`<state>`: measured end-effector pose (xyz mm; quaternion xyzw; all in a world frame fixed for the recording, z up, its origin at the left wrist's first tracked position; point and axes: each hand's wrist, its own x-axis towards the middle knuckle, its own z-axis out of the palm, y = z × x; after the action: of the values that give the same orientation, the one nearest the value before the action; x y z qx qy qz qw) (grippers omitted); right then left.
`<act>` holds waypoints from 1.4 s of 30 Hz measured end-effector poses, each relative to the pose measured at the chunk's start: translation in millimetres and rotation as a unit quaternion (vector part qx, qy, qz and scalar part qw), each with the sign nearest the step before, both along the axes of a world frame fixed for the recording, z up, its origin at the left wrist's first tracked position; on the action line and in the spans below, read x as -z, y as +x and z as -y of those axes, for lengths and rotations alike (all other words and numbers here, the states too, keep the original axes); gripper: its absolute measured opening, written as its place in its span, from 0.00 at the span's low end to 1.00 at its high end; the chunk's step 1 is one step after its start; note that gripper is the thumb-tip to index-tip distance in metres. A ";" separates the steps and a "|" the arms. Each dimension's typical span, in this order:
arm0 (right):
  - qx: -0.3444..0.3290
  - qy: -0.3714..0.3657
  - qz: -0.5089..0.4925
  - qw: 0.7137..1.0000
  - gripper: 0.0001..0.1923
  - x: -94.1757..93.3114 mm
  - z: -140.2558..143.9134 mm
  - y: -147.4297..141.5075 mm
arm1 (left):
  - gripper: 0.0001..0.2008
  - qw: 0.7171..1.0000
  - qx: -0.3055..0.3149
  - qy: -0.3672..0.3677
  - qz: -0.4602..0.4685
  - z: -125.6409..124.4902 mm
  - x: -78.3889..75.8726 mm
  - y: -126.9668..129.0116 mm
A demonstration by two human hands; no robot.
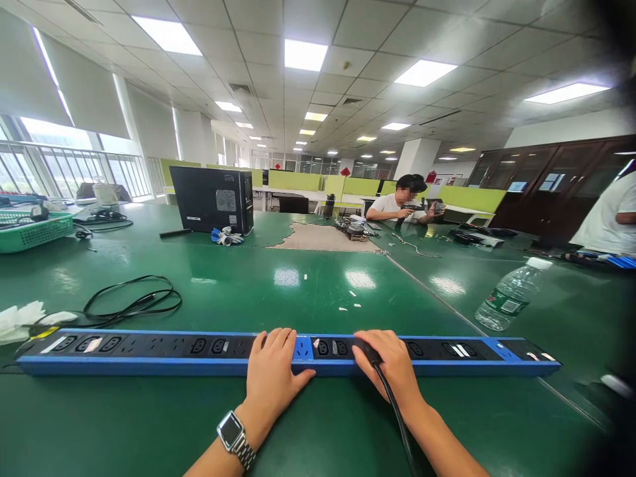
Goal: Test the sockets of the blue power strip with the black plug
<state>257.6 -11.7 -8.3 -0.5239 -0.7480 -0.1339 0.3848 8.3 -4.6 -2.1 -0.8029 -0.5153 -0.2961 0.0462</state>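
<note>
Head view, power strip (330, 366): it is lying lengthwise across the green table (248, 278), directly in front of the person, its black socket face turning upward and its blue sides showing.
Left hand (272, 374): it is gripping the power strip near the middle, fingers reaching over the far edge and thumb resting along the near edge; a metal-banded watch (230, 430) is circling the wrist.
Right hand (392, 371): it is grasping a black plug (370, 353) over the sockets right of the middle; the fingers are hiding the plug's front, so whether it is sitting in a socket cannot be told.
Cord (397, 411): it is running from the plug down toward the person, passing beside the right wrist.
Bottle (511, 298): it is standing beyond the strip's right end, wearing a green label.
Loose cable (149, 301): it is lying in loops behind the strip's left part, near some white tissue (27, 319).
Far side: a black computer case (211, 202) is standing left of centre, and a green basket (37, 235) is resting at the far left.
Co-worker (392, 209): this person is sitting across the table, holding a dark tool.
</note>
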 end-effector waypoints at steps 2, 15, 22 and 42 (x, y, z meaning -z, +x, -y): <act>0.006 0.008 -0.016 1.000 0.10 2.0 0.2 -0.6 | 0.27 1.000 0.000 0.010 0.003 -0.1 0.6 0.2; -0.059 0.035 -0.178 0.982 0.20 -11.9 15.0 -72.3 | 0.28 0.992 0.085 0.067 0.060 8.4 -7.3 4.1; -0.120 0.042 -0.127 0.984 0.22 -10.0 21.5 -80.4 | 0.19 0.986 0.063 0.100 0.119 6.9 -5.1 1.0; -0.010 -0.038 -0.250 0.967 0.12 -3.6 10.7 -43.2 | 0.18 0.995 0.060 -0.006 0.078 1.0 -11.4 -1.3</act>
<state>214.4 -22.4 -4.8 -0.5474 -0.6377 0.0342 0.5408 7.0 -5.5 9.3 -0.8074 -0.4696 -0.3568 -0.0164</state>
